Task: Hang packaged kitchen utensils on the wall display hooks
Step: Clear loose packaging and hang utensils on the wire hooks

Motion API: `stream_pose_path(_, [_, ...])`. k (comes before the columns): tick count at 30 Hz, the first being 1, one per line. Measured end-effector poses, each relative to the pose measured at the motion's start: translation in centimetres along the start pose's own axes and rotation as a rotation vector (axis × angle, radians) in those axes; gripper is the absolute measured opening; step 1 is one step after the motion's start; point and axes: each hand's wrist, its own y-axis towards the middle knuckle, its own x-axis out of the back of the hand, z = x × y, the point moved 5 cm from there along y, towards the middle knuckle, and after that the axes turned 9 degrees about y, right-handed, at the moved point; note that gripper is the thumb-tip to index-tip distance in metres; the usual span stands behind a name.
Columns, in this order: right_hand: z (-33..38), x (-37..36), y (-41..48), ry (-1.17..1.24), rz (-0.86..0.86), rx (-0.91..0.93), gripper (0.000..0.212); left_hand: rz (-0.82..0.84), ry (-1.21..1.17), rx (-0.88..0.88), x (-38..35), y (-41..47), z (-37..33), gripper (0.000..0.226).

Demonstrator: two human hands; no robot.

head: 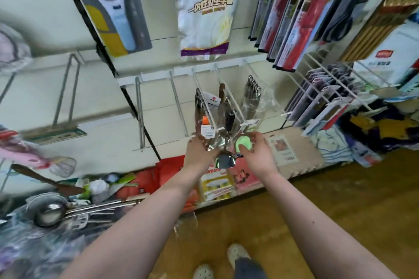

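Packaged utensils [213, 120] hung in a tight cluster from the white wire hooks [227, 95] on the lower wall panel, their clear wrappers overlapping. Left hand [199, 154] gripped the lower end of the cluster, fingers wrapped around it and mostly hidden. Right hand [258, 156] held a green disc [243, 144] at the foot of the neighbouring pack, thumb pressed on its face, fingers curled over its far edge. A steel ladle bowl [225, 161] hung between both hands. Loose ladles [48, 212] lay at lower left.
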Motion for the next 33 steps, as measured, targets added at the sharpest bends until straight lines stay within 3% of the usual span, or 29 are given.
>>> stream_pose_path(11, [-2.5,-0.9,8.1,0.022,0.177,0.014,0.054,-0.173,-0.061,0.196,-3.8,6.8,1.8,0.087])
stream_pose_path(15, [-2.3,-1.7,10.2,0.009,0.232,0.024,0.063,-0.197,-0.049,0.245,-3.4,6.8,0.1,0.076])
stream_pose_path(22, [-2.4,-3.8,12.7,-0.089,0.255,0.049,0.047,-0.289,0.084,0.271,-2.9,8.3,-0.1,0.071])
stream_pose_path(29, [-2.2,-4.6,13.4,-0.017,0.244,0.042,0.050,-0.352,0.041,0.303,-3.3,9.2,0.1,0.057])
stream_pose_path(33, [-1.9,-4.8,13.5,-0.014,0.247,0.082,0.039,-0.371,0.014,0.315,-3.2,9.6,0.6,0.043])
